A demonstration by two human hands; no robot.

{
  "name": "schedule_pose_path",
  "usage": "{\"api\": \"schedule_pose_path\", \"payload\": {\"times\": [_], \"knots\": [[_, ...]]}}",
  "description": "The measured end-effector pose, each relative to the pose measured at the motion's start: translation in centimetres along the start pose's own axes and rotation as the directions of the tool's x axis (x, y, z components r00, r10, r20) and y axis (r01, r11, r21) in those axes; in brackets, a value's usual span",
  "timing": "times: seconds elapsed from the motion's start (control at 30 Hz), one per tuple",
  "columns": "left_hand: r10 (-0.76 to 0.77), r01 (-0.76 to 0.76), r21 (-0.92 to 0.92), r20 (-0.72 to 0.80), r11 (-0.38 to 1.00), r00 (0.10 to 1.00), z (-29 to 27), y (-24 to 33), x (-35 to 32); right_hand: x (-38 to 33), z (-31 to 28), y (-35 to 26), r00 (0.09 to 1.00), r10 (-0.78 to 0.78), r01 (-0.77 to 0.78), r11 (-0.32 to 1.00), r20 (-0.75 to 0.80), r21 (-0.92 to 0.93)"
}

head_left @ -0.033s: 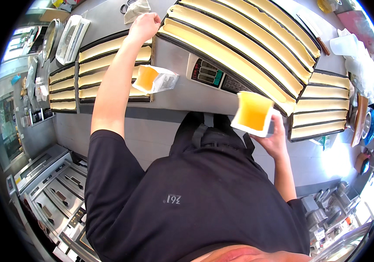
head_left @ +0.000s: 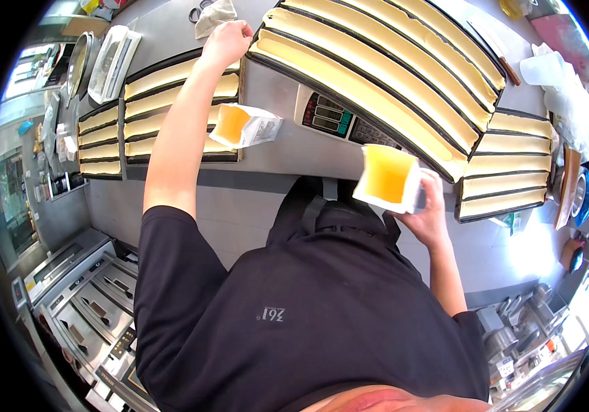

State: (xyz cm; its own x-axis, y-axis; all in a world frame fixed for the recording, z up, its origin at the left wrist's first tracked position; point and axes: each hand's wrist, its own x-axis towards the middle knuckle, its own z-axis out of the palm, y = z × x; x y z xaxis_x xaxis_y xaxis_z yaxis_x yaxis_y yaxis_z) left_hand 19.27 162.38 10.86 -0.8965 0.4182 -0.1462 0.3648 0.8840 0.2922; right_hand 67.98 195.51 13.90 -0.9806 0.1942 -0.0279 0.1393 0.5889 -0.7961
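A: Taking the view's centre as the clock's hub, where is the white carton (head_left: 389, 182)?
B: Between two and three o'clock, mouth toward us. The right hand (head_left: 432, 213) is closed around its side at four o'clock of the carton.

A: Anything left inside?
B: It's yellow in there, but I can't tell contents from lining. Same with the second carton (head_left: 246, 126), at eleven, beside the left forearm (head_left: 184, 137).

A: And the left hand (head_left: 231, 40)?
B: Farther out, between eleven and twelve, fingers curled, by the left corner of the big tray (head_left: 274, 69). I can't tell whether it grips anything.

A: How complete is that tray?
B: Every channel I can make out carries its pale strip (head_left: 370, 104), so I'd judge it filled. It spans twelve to two, overlapping the scale (head_left: 325, 113).

A: The others?
B: The right-hand tray (head_left: 500, 213) at three to four, and the left-hand trays (head_left: 222, 157) at nine to eleven, look filled too, though the arm hides part. So no bare channel shows; whether those strips are finished, I can't say.
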Motion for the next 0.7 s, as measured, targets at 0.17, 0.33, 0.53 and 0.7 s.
{"api": "schedule_pose_path", "payload": {"times": [0.17,0.33,0.53,0.7], "knots": [[0.142,-0.143,-0.031,-0.029,0.989,0.989,1.3,-2.8,1.0,1.4,7.5,1.1,0.999,0.019,-0.02,0.999,0.048,0.027],[0.105,-0.104,-0.074,0.006,0.992,0.994,0.4,-2.5,-0.4,2.6,14.1,1.4,0.998,0.008,-0.022,0.975,0.063,0.223],[0.099,-0.093,-0.113,0.046,0.989,0.994,-0.7,-3.0,-1.1,4.7,19.0,0.9,0.996,0.026,-0.042,0.98,0.082,0.196],[0.117,-0.106,-0.194,0.048,0.975,0.992,-0.9,-3.2,-1.7,5.1,20.4,1.5,0.992,0.06,-0.076,0.988,0.112,0.138]]}}
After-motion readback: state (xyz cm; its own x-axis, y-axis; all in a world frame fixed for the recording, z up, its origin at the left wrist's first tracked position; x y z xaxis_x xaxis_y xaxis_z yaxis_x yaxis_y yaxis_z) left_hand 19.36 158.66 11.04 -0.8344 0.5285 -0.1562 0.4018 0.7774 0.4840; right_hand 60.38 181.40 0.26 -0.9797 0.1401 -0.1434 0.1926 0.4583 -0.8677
